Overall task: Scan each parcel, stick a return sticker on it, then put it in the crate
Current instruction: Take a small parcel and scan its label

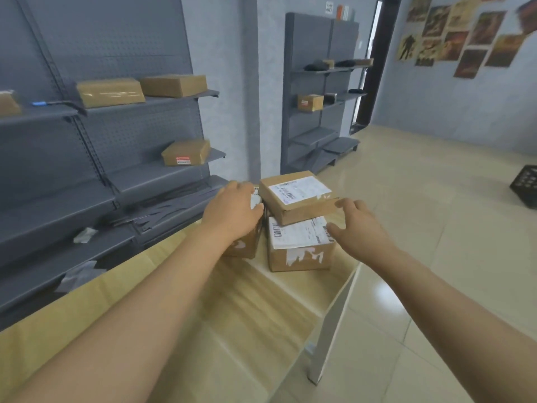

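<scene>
Three brown cardboard parcels with white barcode labels stand at the far end of the wooden table (pixel 226 315). The top parcel (pixel 296 196) lies tilted across the two lower ones. My left hand (pixel 232 210) rests on top of the left parcel (pixel 244 245), fingers curled over its label. My right hand (pixel 360 225) reaches to the right side of the stack, fingers spread, touching the top parcel's near right corner and the lower right parcel (pixel 299 248). A black crate (pixel 526 184) sits on the floor at the far right. No scanner or stickers are in view.
Grey metal shelving (pixel 87 158) runs along the left wall with several more brown parcels (pixel 110 93) on it. A second grey shelf unit (pixel 322 91) stands further back. Tiled floor (pixel 421 228) lies to the right of the table's edge.
</scene>
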